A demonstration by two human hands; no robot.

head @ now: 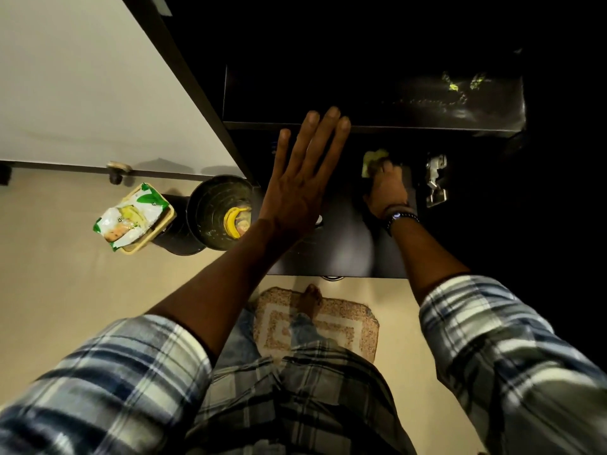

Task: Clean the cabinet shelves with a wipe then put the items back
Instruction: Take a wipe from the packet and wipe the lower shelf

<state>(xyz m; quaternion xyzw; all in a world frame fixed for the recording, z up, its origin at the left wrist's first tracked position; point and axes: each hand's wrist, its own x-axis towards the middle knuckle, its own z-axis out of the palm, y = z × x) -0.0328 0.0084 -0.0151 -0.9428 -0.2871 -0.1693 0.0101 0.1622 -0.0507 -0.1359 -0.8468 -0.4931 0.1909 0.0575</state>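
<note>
Your right hand (386, 188) grips the wipe (374, 159) near the lower shelf's (345, 251) right edge, left hand (295, 188) spread open at the upper shelf's (394, 103) front edge; sweep further right and the wipe may snag the hinge (435, 180).

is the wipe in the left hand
No, the left hand is spread open with straight fingers, while the right hand grips the yellow wipe.

Black bin (203, 205) with a banana peel (232, 221) inside, patterned mat (348, 323) on the beige floor (49, 290)
</note>
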